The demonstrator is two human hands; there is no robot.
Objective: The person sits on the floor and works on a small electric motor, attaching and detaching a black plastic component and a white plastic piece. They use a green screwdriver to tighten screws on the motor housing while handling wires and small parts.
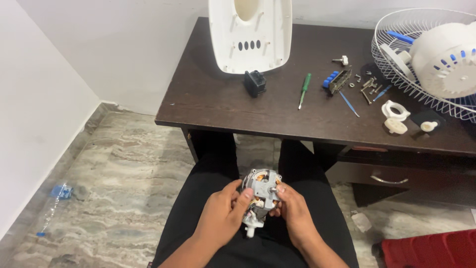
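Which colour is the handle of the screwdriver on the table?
Green; the screwdriver shows clearly in the head view, on the dark table.

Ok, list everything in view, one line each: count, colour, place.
fan motor: one, grey with copper windings, held over the lap
desk: one, dark brown, ahead
fan base cover: one, white, desk's back edge
switch block: one, black, below the cover
screwdriver: one, green handle, desk middle
button panel: one, blue keys, right of screwdriver
screws: several, metal, desk right
fan grille: one, white wire, desk right
left hand: one, gripping the motor
right hand: one, fingers on the motor
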